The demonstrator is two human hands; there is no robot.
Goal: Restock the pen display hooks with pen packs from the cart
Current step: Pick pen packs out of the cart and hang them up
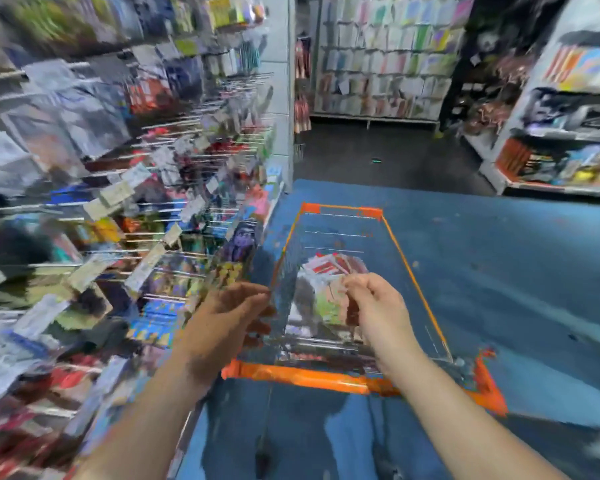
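Both hands over cart (329,377), pen packs (326,271) below.
Left hand (222,323) apart; right hand (374,306) pinching, contents unclear. Blur: risks fumbling near hooks (174,161).

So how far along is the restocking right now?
Done: many display hooks already carry hanging packs, though blur hides which are new. In hand: both hands reach over the cart; the right hand seems to pinch a pack, and the left hand is open. Left: a pile of packs still lies in the cart.
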